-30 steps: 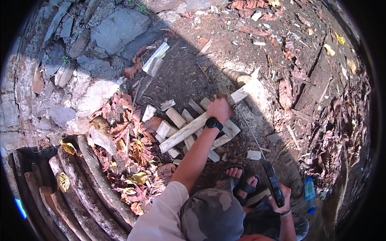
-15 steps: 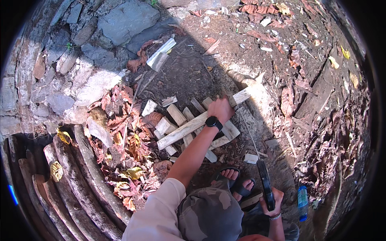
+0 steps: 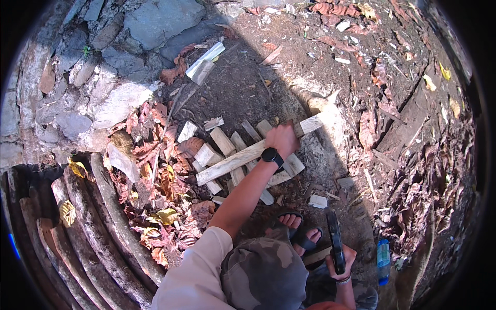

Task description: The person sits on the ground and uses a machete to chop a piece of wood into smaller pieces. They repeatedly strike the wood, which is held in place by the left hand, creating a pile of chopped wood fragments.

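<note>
My left hand (image 3: 282,139), with a dark watch on the wrist, is closed around a long pale strip of wood (image 3: 227,164) near its right end. The strip lies at a slant over several short cut wood pieces (image 3: 222,141), and its right end sticks out past my fist beside a log stub (image 3: 310,101). Low on the right, my right hand (image 3: 343,262) grips the black handle of a hand saw (image 3: 335,237). The handle points up toward the strip's right end; the thin blade is hard to make out now.
My sandalled feet (image 3: 299,235) are just below the wood pieces. A blue-labelled plastic bottle (image 3: 383,262) stands or lies right of my right hand. Round poles (image 3: 111,227) run along the lower left, below a stone wall (image 3: 113,103). Dry leaves (image 3: 160,206) and wood chips (image 3: 318,201) litter the soil.
My right hand has drawn the saw slightly back toward my body, and its blade no longer shows plainly. My left hand keeps the strip in place. The whole view has shifted a little.
</note>
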The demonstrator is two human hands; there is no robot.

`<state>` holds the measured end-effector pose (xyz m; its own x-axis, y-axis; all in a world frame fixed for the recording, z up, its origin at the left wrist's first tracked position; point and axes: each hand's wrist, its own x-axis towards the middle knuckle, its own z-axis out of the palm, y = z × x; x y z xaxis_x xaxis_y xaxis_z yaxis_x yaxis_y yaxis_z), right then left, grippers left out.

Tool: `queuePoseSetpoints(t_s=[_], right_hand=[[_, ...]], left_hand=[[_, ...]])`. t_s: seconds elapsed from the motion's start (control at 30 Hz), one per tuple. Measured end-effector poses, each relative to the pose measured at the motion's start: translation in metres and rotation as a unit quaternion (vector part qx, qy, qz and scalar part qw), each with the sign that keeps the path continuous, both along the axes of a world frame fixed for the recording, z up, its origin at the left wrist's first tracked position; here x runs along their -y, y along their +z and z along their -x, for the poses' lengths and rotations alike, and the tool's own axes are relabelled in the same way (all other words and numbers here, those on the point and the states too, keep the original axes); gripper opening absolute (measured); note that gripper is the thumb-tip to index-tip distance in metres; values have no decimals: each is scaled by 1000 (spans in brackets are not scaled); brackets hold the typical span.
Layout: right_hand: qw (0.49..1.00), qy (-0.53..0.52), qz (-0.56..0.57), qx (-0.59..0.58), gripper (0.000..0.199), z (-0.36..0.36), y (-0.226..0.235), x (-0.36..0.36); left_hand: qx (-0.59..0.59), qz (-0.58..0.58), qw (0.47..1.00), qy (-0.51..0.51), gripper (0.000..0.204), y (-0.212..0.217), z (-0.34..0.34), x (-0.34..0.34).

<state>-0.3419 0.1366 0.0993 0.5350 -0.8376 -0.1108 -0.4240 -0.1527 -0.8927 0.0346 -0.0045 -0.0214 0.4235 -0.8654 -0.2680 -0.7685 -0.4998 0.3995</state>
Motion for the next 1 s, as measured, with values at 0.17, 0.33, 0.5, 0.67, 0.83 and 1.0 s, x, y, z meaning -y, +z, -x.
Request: queuePoseSetpoints(t_s=[0.17, 0.33, 0.5, 0.67, 0.83, 1.0], right_hand=[[1000, 19, 10, -3, 21, 47, 8, -18], [998, -24, -55, -18, 21, -30, 6, 27], [999, -20, -38, 5, 22, -42, -5, 19], [1000, -4, 13, -8, 28, 36, 0, -21], [998, 6, -55, -14, 24, -4, -3, 11], [986, -38, -158, 41, 12, -70, -23, 31]], left_hand=[[-15, 5, 999, -33, 30, 0, 11, -3], [-6, 9, 1000, -28, 34, -8, 14, -9], [-8, 4, 1000, -24, 32, -3, 10, -5], [-5, 13, 1000, -10, 29, -2, 11, -4], [-20, 43, 998, -35, 27, 3, 21, -4], [27, -12, 996, -83, 25, -36, 33, -16]])
